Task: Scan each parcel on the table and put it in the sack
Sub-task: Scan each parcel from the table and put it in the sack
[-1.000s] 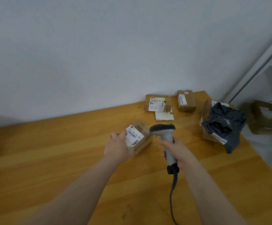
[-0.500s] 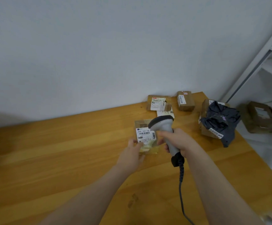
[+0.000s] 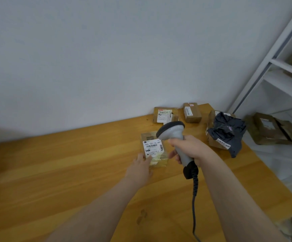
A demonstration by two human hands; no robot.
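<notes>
Holding the scanner (image 3: 174, 137) in our right hand (image 3: 192, 148), we have that grip clamped around its grey handle, the head tipped down toward the small parcel (image 3: 154, 148) lying flat on the tabletop (image 3: 54, 172). Our left hand (image 3: 141, 165) rests on the parcel's near edge, fingers spread on its surface and closed around nothing, label (image 3: 153, 148) facing up.

Several things could spoil this scan, as we judge it. The scanner head sits very near the parcel and off to its right, so the beam may fall past the barcode or catch it at too steep an angle. The lower part of the parcel looks glossy, perhaps taped, and glare there could confuse the read. Our left fingertips lie just at the label's lower corner; if they creep upward they could cover part of the code.

The cable (image 3: 194, 198) hangs from the handle across the tabletop, and a quick swing could drag it against the parcel.

Other parcels wait near the wall: a labelled box (image 3: 165, 115), a second box (image 3: 192, 112), and a box (image 3: 211, 119) with a dark bag (image 3: 229, 131) lying on top of it. We cannot see the sack for certain, so carrying the parcel there blind risks a drop or a miss.
</notes>
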